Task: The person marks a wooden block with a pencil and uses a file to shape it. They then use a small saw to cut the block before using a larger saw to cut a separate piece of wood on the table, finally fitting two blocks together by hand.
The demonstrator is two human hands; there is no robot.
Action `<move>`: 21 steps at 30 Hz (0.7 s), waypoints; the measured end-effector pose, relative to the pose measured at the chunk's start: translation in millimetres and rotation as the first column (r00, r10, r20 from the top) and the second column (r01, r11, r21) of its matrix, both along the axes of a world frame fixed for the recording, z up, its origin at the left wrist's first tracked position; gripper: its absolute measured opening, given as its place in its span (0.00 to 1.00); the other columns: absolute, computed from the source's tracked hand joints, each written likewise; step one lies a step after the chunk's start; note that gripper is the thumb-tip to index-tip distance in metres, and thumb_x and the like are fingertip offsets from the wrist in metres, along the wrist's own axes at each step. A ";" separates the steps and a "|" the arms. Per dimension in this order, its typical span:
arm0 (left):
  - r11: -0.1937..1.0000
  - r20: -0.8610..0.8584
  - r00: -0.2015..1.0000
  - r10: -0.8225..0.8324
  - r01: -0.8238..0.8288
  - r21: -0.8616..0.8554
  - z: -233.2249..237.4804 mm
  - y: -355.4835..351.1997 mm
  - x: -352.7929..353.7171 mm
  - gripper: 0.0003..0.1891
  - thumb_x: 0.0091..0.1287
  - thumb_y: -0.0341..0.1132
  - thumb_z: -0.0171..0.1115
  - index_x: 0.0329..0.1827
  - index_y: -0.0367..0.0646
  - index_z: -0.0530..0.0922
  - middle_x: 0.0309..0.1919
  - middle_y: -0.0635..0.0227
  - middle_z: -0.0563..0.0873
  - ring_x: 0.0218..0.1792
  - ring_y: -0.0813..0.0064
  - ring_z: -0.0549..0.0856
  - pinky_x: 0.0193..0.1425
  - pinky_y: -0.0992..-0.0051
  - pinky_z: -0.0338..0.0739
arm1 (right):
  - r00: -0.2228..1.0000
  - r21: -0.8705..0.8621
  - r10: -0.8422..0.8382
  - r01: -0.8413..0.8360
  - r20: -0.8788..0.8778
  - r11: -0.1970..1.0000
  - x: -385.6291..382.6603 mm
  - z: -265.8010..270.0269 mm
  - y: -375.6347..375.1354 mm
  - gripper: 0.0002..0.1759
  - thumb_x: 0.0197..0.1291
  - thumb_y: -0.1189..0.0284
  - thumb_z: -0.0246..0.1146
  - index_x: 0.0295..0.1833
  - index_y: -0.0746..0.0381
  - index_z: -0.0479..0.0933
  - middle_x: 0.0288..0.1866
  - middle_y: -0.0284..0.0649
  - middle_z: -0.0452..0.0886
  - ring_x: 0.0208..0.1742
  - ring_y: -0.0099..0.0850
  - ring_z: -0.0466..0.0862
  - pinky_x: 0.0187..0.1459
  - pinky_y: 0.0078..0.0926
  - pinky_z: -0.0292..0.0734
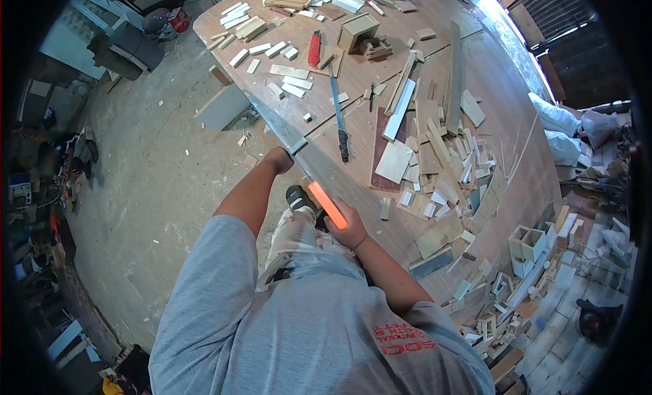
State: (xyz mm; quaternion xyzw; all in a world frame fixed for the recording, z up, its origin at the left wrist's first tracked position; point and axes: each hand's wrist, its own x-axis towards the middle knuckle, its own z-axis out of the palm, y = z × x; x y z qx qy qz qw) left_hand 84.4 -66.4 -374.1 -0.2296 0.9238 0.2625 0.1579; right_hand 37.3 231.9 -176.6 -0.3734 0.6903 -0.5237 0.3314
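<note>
My left hand (278, 160) is at the table's left edge, closed round a small pale piece of wood (297, 146) that rests on the edge. Lower and to the right, my right hand (345, 223) grips an orange handle (328, 205), with a thin metal part reaching from its upper end towards the left hand. On the table (353, 134) beyond my hands lies a hand saw (339, 120) with a blue-grey blade and a dark handle. A red tool (314, 49) lies farther back, near a small wooden box (358, 32).
Wood offcuts (428, 154) cover much of the table's right side, and more (294, 83) lie at the back left. A grey board (223, 108) stands beside the table's left edge. Scraps (523, 273) heap up at the lower right; white sacks (562, 147) stand behind.
</note>
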 end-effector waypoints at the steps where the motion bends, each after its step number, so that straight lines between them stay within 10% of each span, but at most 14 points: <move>1: 1.000 0.001 1.000 0.004 -0.004 0.002 -1.8 -2.3 -1.8 0.17 0.60 0.35 0.50 0.47 0.41 0.83 0.46 0.47 0.84 0.49 0.49 0.83 0.53 0.63 0.78 | 0.999 0.030 0.010 -0.012 0.049 0.999 0.2 3.2 7.8 0.34 0.51 0.77 0.61 0.68 0.64 0.65 0.55 0.54 0.79 0.53 0.47 0.81 0.53 0.34 0.75; 8: 1.000 0.172 0.985 -0.019 0.018 0.008 -16.7 -4.7 -5.8 0.17 0.58 0.36 0.51 0.44 0.39 0.84 0.44 0.45 0.84 0.48 0.50 0.83 0.53 0.64 0.78 | 0.982 0.193 0.111 -0.081 -0.150 0.978 19.3 5.4 131.0 0.33 0.51 0.78 0.61 0.66 0.68 0.67 0.40 0.51 0.80 0.38 0.47 0.82 0.40 0.34 0.76; 21: 0.998 0.302 0.953 0.034 -0.049 0.045 77.5 12.9 -5.7 0.17 0.57 0.34 0.51 0.43 0.38 0.85 0.43 0.47 0.85 0.47 0.51 0.84 0.52 0.63 0.78 | 0.990 0.429 0.131 -0.143 0.056 0.892 7.3 131.3 120.8 0.37 0.54 0.72 0.68 0.70 0.63 0.65 0.53 0.49 0.81 0.46 0.37 0.84 0.50 0.26 0.75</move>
